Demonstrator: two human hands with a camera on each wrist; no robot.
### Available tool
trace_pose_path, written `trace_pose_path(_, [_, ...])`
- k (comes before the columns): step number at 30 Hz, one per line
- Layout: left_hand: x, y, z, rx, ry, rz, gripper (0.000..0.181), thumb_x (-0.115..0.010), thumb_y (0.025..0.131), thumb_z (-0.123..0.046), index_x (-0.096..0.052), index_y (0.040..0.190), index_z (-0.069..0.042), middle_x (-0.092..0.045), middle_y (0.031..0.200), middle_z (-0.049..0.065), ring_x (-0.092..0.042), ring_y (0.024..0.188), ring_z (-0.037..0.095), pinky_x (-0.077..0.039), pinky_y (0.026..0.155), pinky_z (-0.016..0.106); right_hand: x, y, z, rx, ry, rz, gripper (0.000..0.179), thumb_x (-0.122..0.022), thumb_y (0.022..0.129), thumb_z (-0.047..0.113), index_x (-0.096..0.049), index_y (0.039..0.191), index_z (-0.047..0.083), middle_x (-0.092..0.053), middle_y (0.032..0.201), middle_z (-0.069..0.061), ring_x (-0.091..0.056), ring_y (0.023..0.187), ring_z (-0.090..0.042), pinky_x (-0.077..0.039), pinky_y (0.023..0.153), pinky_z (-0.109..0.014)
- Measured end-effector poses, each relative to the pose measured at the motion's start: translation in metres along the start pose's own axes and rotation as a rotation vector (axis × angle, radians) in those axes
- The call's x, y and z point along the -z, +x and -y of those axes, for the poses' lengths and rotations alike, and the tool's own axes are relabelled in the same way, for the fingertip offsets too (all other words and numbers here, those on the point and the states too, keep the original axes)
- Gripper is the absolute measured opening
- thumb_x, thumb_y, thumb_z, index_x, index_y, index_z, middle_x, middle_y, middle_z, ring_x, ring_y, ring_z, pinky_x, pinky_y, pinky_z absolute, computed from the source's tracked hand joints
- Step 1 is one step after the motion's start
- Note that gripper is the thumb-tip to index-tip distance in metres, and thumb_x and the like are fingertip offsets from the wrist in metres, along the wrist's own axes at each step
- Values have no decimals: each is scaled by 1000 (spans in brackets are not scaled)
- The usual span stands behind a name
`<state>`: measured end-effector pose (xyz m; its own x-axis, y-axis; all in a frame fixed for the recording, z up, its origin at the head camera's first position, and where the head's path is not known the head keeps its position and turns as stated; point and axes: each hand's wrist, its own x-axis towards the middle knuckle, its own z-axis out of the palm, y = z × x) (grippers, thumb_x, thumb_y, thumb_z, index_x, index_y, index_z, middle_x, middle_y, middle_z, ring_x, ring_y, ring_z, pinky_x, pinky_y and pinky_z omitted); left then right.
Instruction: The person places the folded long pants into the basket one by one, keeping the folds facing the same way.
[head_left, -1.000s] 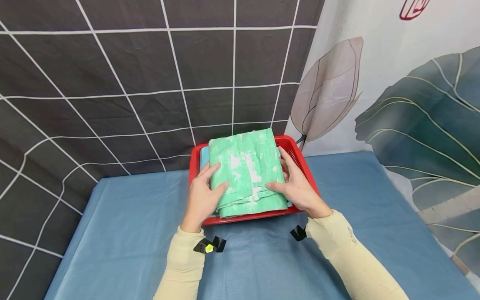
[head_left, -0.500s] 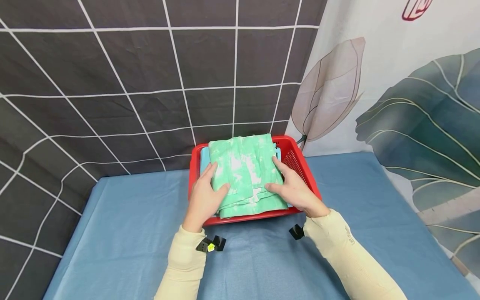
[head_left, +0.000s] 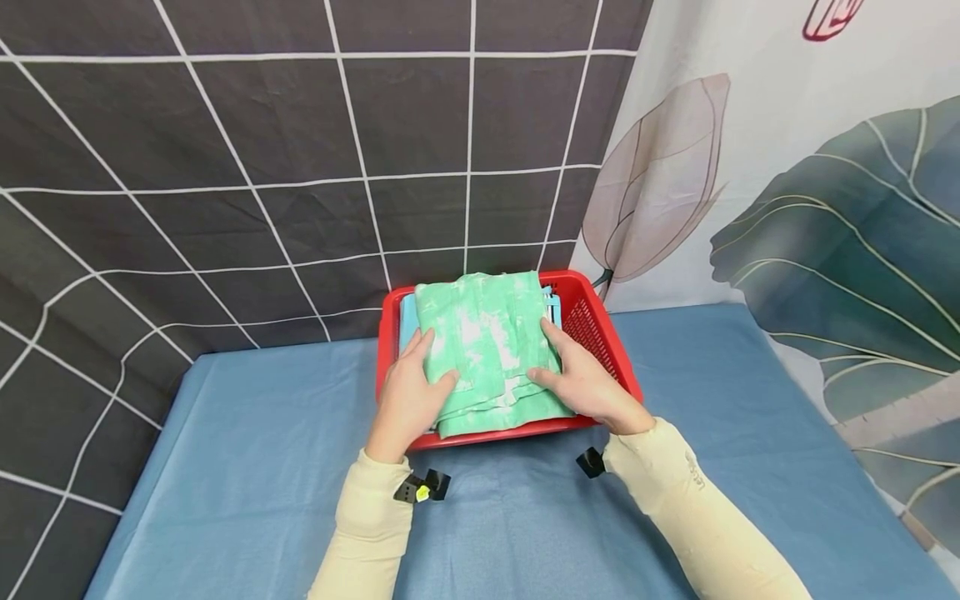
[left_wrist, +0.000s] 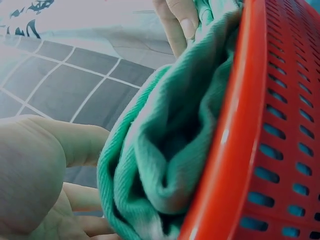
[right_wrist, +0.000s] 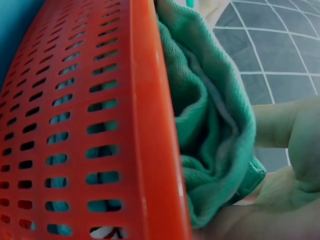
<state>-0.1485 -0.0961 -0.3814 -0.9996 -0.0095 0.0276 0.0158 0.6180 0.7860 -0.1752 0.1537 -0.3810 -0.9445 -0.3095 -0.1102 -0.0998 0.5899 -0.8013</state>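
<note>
A folded green-and-white mottled garment (head_left: 480, 333) of twill cloth lies on top inside a red plastic basket (head_left: 611, 354). Along its left side rests my left hand (head_left: 408, 400), thumb on the top layer and fingers fairly straight at the edge. My right hand (head_left: 588, 387) lies against the opposite side in the same way, thumb over the cloth. In the left wrist view, the garment's rolled folds (left_wrist: 165, 150) bulge over the basket rim beside the thumb. The right wrist view shows the thumb and palm (right_wrist: 300, 150) right at the folds.
Light blue cloth (head_left: 408, 317) shows under the garment at the basket's left. The basket stands at the back of a table with a blue cover (head_left: 262, 467). Behind it hangs a dark gridded curtain (head_left: 300, 125), with a white leaf-print curtain (head_left: 675, 50) to the right.
The garment's far edge has lowered into the basket, uncovering light blue cloth at the right. My right hand's fingers have come out from beside the garment and moved slightly left onto its edge.
</note>
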Motion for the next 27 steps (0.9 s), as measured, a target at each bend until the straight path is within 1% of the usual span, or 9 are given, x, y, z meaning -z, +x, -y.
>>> trace_pose_path(5, [-1, 0, 0, 17, 36, 18, 73, -71, 91, -22, -39, 155, -5, -30, 161, 17, -32, 146, 36, -33, 114, 53, -2, -1, 0, 31, -65, 2, 82, -65, 97, 12, -13, 159, -4, -18, 164, -21, -19, 151, -36, -22, 119, -54])
trace_pose_path(11, [-2, 1, 1, 27, 77, 45, 75, -71, 92, -24, -36, 156, -7, -26, 163, 16, -34, 145, 37, -36, 112, 55, -3, -4, -2, 113, -184, 8, 77, -62, 99, 12, -14, 156, -11, -15, 162, -28, -15, 150, -42, -20, 119, -56])
trace_pose_path(13, [-3, 0, 1, 29, 84, 49, 75, -71, 93, -24, -36, 156, -7, -26, 163, 16, -34, 145, 37, -37, 111, 55, -4, -4, -2, 128, -216, 9, 76, -61, 99, 12, -14, 155, -13, -15, 162, -30, -15, 150, -43, -20, 119, -56])
trace_pose_path(21, [-5, -2, 3, 16, 95, 54, 75, -69, 94, -24, -33, 157, -6, -22, 164, 16, -33, 146, 36, -35, 112, 54, -5, -5, -2, 90, -243, 27, 75, -59, 101, 13, -13, 155, -12, -14, 162, -29, -12, 150, -44, -18, 119, -56])
trace_pose_path(27, [-6, -2, 4, 4, 105, 53, 74, -69, 94, -24, -33, 157, -6, -22, 164, 17, -34, 145, 36, -36, 112, 53, -6, -5, -4, 94, -241, 18, 74, -59, 101, 13, -14, 155, -11, -15, 162, -29, -12, 150, -44, -18, 119, -56])
